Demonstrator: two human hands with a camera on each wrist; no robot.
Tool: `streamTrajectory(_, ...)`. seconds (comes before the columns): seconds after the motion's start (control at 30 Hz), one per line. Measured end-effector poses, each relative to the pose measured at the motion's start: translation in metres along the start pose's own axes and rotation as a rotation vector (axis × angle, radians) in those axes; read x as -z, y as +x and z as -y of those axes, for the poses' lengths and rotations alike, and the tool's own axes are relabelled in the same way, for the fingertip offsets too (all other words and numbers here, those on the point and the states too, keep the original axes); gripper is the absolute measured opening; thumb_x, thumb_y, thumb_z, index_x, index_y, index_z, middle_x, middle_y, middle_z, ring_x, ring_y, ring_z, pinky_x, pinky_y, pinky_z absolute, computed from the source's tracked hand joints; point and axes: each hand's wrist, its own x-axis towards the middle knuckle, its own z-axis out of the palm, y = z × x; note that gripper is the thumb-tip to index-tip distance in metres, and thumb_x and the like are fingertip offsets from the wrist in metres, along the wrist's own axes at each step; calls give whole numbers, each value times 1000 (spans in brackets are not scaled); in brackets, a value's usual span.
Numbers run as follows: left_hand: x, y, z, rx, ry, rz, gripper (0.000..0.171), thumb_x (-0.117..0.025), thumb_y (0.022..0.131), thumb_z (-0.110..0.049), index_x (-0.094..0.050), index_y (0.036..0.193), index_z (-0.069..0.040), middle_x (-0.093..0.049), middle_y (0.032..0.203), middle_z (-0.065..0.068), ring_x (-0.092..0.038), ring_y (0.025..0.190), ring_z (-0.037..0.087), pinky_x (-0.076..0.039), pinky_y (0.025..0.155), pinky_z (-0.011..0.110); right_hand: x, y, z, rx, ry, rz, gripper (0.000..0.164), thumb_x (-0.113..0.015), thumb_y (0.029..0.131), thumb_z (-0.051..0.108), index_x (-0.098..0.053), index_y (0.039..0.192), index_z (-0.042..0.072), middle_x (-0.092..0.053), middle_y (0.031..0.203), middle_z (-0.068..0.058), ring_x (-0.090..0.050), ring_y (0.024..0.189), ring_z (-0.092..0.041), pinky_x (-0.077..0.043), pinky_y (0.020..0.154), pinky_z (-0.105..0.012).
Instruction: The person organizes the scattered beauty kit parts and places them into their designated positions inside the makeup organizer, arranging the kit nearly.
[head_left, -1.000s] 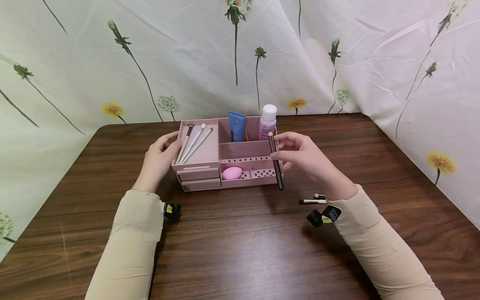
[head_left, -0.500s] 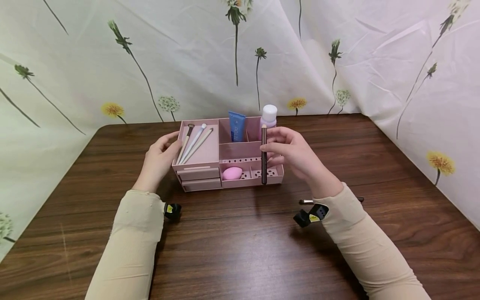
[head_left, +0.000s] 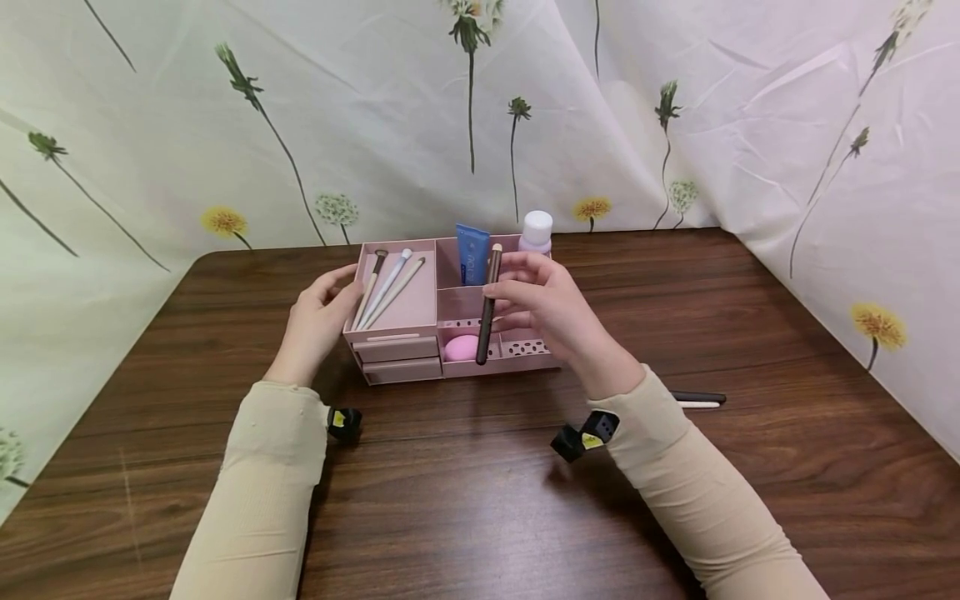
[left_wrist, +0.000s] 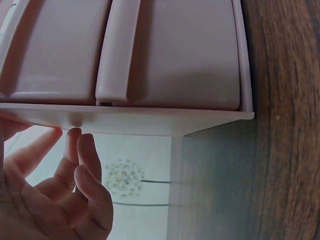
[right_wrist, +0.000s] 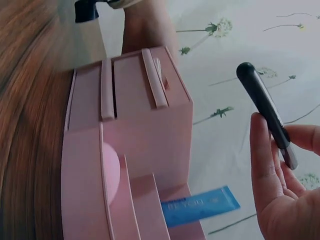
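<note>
In the head view, my right hand pinches a dark-handled makeup brush upright between thumb and fingers. It hovers in front of a pink cosmetic organizer. The right wrist view shows the same brush with its rounded dark end raised. My left hand touches the organizer's left side; in the left wrist view its fingertips meet the outer wall. Several brushes lie in the top tray. A blue tube, a white-capped bottle and a pink makeup sponge occupy other compartments.
Dark and pale brush handles lie on the wooden table, partly behind my right sleeve. Two closed drawers fill the organizer's lower left. A white cloth with printed flowers hangs behind the table.
My right hand has carried the dark makeup brush leftward, from the organizer's right end to before its middle, and the brush's tilt has changed. The left hand has stayed in place.
</note>
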Motion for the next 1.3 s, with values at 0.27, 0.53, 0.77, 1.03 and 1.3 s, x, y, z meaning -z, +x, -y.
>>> streamTrajectory(0.27,0,0,0,-4,0,9,54,-45,102,-44,-47,148,-17,-57,106,14,-50,86,20,-40,73,32,-10,3,-5,14,80,-27,27,-57,90,-6,-54,115,4,-61,81,0,-63,63,-14,-59,63,-32)
streamTrajectory(0.53,0,0,0,0,1,3,54,-45,101,-43,-48,148,-17,-56,105,13,-49,87,20,-39,73,32,-18,12,-8,58,129,-73,20,-58,90,-7,-55,105,6,-59,85,-4,-64,65,-13,-58,63,-30)
streamTrajectory(0.77,0,0,0,8,-1,10,54,-45,101,-44,-47,149,-18,-57,107,13,-49,86,20,-40,72,31,-27,21,-11,95,200,-129,19,-58,90,-8,-55,99,9,-60,83,-3,-66,63,-12,-59,62,-30)
streamTrajectory(1.03,0,0,-1,-1,4,2,54,-45,102,-44,-48,148,-17,-57,106,13,-49,85,20,-39,71,30,-34,30,-17,87,267,-172,21,-61,89,-7,-54,101,9,-60,85,-4,-68,63,-13,-59,63,-31)
streamTrajectory(1.3,0,0,0,0,2,-1,53,-46,101,-44,-49,147,-17,-57,105,14,-49,84,19,-39,70,30,-38,37,-20,82,284,-200,19,-60,91,-8,-54,100,8,-60,84,-4,-69,62,-14,-59,63,-30)
